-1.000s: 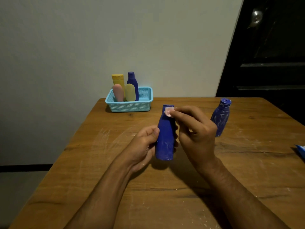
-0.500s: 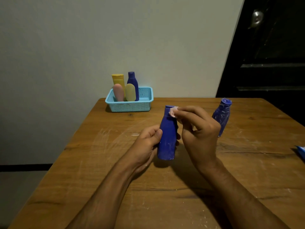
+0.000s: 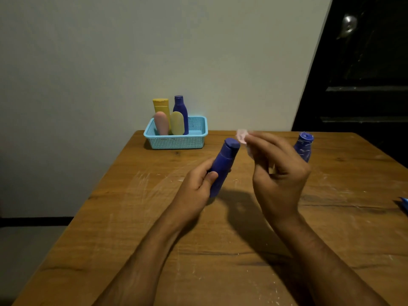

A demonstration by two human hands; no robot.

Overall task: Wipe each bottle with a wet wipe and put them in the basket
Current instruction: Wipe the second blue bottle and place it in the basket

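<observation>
Gripped low on its body by the left hand [image 3: 196, 191], a dark blue bottle [image 3: 223, 166] tilts with its cap toward the upper right, raised above the wooden table [image 3: 132, 239] at the centre of the frame. Thumb and fingers curl round the bottle's lower half. Just right of the cap, the right hand [image 3: 278, 173] pinches a small crumpled wet wipe [image 3: 242, 135] between its fingertips; the wipe is blurred and sits close to the cap, apart from it.

Behind the right hand, toward the right of the frame, a second blue bottle [image 3: 303, 146] stands upright on the table, its surface streaked with pale marks.

At the table's far edge, upper centre-left, a light blue mesh basket [image 3: 176, 142] holds four containers standing upright: a yellow bottle [image 3: 161, 106] and a dark blue bottle with a narrow neck [image 3: 180, 108] at the back, a pink tube [image 3: 161, 123] and a pale yellow tube [image 3: 177, 123] in front.

A blue object [image 3: 404, 204] is cut off by the right edge of the frame; what it is cannot be told.
</observation>
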